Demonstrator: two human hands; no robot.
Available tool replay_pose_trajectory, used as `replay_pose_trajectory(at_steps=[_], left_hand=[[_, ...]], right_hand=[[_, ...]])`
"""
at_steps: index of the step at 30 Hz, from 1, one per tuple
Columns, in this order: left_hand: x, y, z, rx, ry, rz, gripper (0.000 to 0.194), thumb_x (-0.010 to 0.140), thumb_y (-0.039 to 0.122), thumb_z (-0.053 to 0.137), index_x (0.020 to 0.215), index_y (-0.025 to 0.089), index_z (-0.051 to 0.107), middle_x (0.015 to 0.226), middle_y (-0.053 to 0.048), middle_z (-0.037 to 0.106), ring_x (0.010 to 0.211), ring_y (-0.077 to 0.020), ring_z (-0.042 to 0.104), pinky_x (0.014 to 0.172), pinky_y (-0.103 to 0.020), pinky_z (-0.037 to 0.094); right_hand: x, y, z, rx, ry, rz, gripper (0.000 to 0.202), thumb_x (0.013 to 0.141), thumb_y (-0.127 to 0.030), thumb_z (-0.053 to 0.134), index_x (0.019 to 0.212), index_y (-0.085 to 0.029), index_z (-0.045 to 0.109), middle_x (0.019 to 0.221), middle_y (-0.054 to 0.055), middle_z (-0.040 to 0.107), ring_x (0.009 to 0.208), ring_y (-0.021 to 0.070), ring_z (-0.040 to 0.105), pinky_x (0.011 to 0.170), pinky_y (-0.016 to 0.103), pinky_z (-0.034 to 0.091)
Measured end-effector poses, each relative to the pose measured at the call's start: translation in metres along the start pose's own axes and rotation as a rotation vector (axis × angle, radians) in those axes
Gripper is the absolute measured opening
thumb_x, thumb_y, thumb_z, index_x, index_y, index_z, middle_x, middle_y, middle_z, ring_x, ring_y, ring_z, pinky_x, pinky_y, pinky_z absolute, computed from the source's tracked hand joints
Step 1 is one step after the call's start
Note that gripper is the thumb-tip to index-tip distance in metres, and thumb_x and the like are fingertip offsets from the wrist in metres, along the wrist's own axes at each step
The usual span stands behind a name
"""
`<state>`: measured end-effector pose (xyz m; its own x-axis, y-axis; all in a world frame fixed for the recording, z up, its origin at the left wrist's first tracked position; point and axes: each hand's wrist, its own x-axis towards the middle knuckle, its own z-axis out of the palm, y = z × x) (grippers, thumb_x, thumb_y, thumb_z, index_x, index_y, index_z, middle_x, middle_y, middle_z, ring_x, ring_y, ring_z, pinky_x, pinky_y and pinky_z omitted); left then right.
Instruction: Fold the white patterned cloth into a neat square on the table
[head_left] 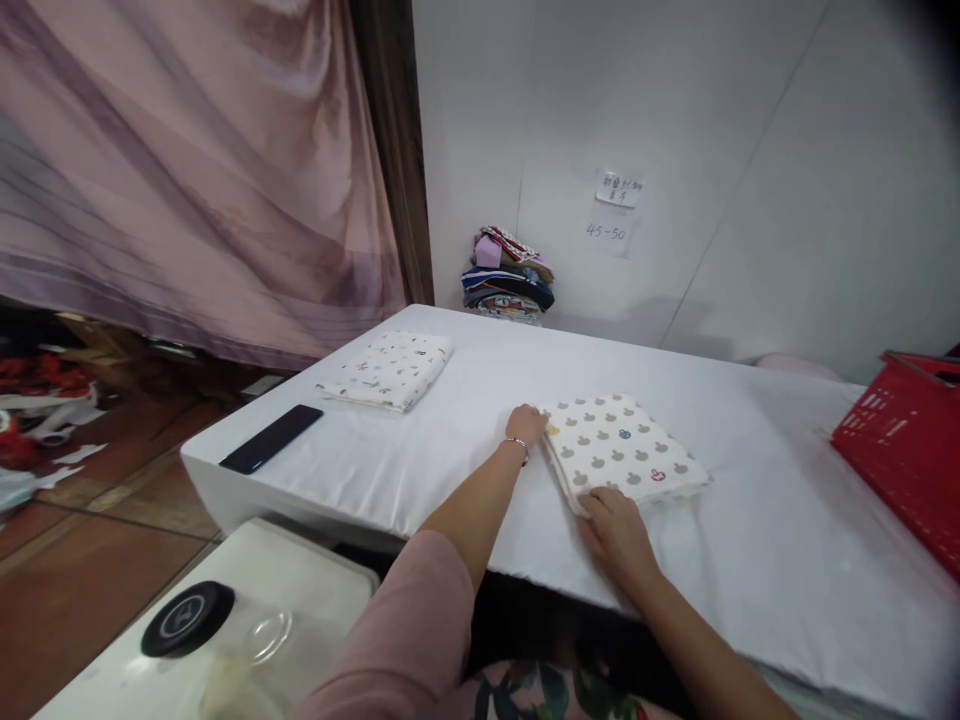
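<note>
Handling the folded white cloth with rows of grey motifs and a few coloured ones (619,452) asks, I judge, for equal care at both corners of its left side. It lies flat on the white-covered table (480,385), not far from the near edge. Taking the middle of this cloth as the centre of the clock, the left hand (528,426) is at the border near 9 o'clock, and the right hand (616,530) at about 7 o'clock. The hands are apart from each other. The right hand pinches the near corner; the fingertips of the left hand are hidden, so I cannot tell whether it grips the border or only touches it.

A light and equal pull between these two corners should make the side straight, with the layers lying exactly one above the other. Too strong a pull could slide the upper layer away from the lower. The corner near 4 o'clock, where a lower layer peeps out, may deserve a soft smoothing.

Toward 10 o'clock lies a second folded white cloth with small dark prints (388,370); toward 3 o'clock, well apart, stands a red plastic basket (896,450).
</note>
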<state>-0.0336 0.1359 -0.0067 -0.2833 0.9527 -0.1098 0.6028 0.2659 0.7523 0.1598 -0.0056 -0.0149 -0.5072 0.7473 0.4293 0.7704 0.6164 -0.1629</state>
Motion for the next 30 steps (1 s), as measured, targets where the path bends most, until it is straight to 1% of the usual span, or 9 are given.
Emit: replay_pose_trajectory(at_steps=[4, 6, 8, 11, 13, 16, 21, 26, 30], left_hand=[[0.007, 0.004, -0.004, -0.02, 0.057, 0.044, 0.062, 0.072, 0.039, 0.058, 0.128, 0.017, 0.042, 0.135, -0.011, 0.042, 0.114, -0.0233, 0.046, 0.086, -0.028, 0.04], [0.011, 0.006, -0.006, -0.017, 0.022, 0.127, 0.063, 0.074, 0.033, 0.056, 0.132, 0.019, 0.037, 0.141, -0.007, 0.034, 0.122, -0.0219, 0.038, 0.095, -0.028, 0.035], [0.014, 0.007, -0.007, -0.001, -0.059, 0.197, 0.052, 0.075, 0.026, 0.053, 0.127, 0.021, 0.046, 0.136, -0.004, 0.042, 0.121, -0.0197, 0.041, 0.099, -0.027, 0.033], [0.015, 0.007, -0.007, 0.022, -0.134, 0.229, 0.04, 0.078, 0.023, 0.048, 0.117, 0.021, 0.055, 0.124, -0.003, 0.055, 0.113, -0.0186, 0.049, 0.097, -0.026, 0.035], [0.014, 0.005, -0.006, 0.031, -0.134, 0.236, 0.039, 0.08, 0.024, 0.044, 0.118, 0.02, 0.054, 0.124, -0.004, 0.055, 0.111, -0.0182, 0.05, 0.095, -0.026, 0.036], [0.012, 0.004, -0.005, 0.044, -0.119, 0.241, 0.039, 0.081, 0.023, 0.041, 0.119, 0.02, 0.053, 0.123, -0.004, 0.055, 0.109, -0.0174, 0.051, 0.093, -0.026, 0.037], [-0.013, 0.003, -0.007, 0.083, -0.073, 0.209, 0.035, 0.079, 0.023, 0.044, 0.111, 0.019, 0.054, 0.115, -0.006, 0.059, 0.103, -0.0189, 0.053, 0.089, -0.027, 0.038], [-0.079, -0.007, 0.002, 0.129, -0.002, 0.156, 0.028, 0.079, 0.031, 0.049, 0.106, 0.021, 0.051, 0.105, -0.005, 0.062, 0.096, -0.0183, 0.057, 0.079, -0.025, 0.04], [-0.108, -0.011, 0.003, 0.073, -0.03, 0.142, 0.028, 0.078, 0.04, 0.052, 0.099, 0.022, 0.051, 0.095, -0.003, 0.064, 0.087, -0.0175, 0.059, 0.071, -0.024, 0.04]], right_hand=[[0.001, -0.001, -0.006, 0.057, -0.001, -0.029, 0.019, 0.083, -0.028, 0.048, 0.095, -0.019, 0.06, 0.092, 0.008, 0.058, 0.085, 0.0204, 0.051, 0.074, 0.034, 0.039], [-0.001, 0.009, -0.009, 0.097, 0.045, -0.024, 0.02, 0.085, -0.03, 0.046, 0.095, -0.02, 0.06, 0.096, 0.008, 0.059, 0.09, 0.0202, 0.052, 0.079, 0.035, 0.04], [-0.004, 0.027, -0.012, 0.097, 0.137, 0.05, 0.023, 0.085, -0.032, 0.045, 0.097, -0.021, 0.061, 0.105, 0.008, 0.058, 0.1, 0.0216, 0.051, 0.087, 0.038, 0.039], [-0.01, 0.063, -0.016, 0.049, 0.243, 0.342, 0.041, 0.083, -0.044, 0.044, 0.112, -0.018, 0.056, 0.128, 0.012, 0.045, 0.121, 0.0277, 0.037, 0.096, 0.044, 0.034], [-0.012, 0.083, -0.018, 0.079, 0.216, 0.619, 0.058, 0.081, -0.052, 0.041, 0.125, -0.014, 0.046, 0.136, 0.014, 0.037, 0.126, 0.0307, 0.031, 0.097, 0.046, 0.033], [-0.009, 0.098, -0.015, 0.211, 0.125, 0.905, 0.071, 0.079, -0.058, 0.038, 0.135, -0.014, 0.032, 0.136, 0.013, 0.037, 0.119, 0.0292, 0.042, 0.094, 0.041, 0.038], [0.01, 0.123, -0.003, 0.172, 0.052, 0.808, 0.069, 0.08, -0.046, 0.039, 0.138, -0.013, 0.025, 0.143, 0.013, 0.024, 0.13, 0.0255, 0.027, 0.103, 0.034, 0.028], [0.046, 0.176, -0.018, 0.052, -0.201, 0.679, 0.067, 0.08, -0.034, 0.043, 0.139, -0.01, 0.022, 0.145, 0.013, 0.022, 0.132, 0.0219, 0.022, 0.104, 0.032, 0.024], [0.079, 0.169, -0.037, -0.178, -0.345, 0.624, 0.059, 0.079, -0.028, 0.048, 0.135, -0.015, 0.034, 0.144, 0.015, 0.023, 0.13, 0.0292, 0.024, 0.1, 0.044, 0.026]])
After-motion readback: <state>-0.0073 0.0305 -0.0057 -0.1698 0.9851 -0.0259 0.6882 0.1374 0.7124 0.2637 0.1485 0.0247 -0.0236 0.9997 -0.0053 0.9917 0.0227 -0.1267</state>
